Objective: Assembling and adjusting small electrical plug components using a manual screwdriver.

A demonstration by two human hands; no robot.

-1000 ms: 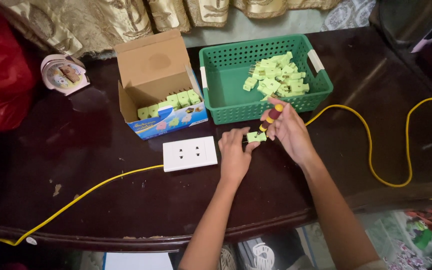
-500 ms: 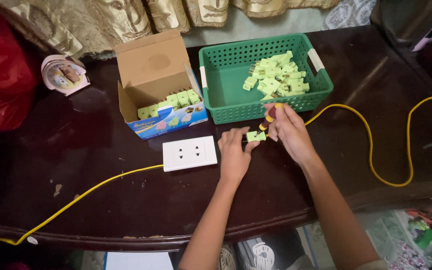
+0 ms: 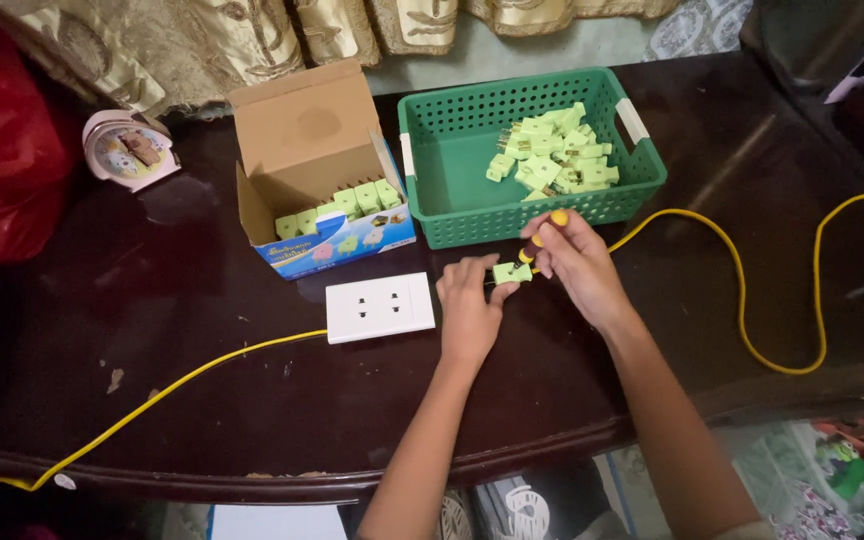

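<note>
On a dark wooden counter, the left hand pinches a small pale green plug between its fingers, just in front of a green basket holding more such plugs. The right hand has its fingers wrapped around a yellow-handled screwdriver, tip at the plug, so a screw seems to be being worked; turning it calls for a steady hold. A white socket plate and yellow cable lie beside

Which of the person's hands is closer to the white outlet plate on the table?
Left. The left hand lies just right of the white outlet plate; the right hand is farther right, holding a screwdriver.
</note>
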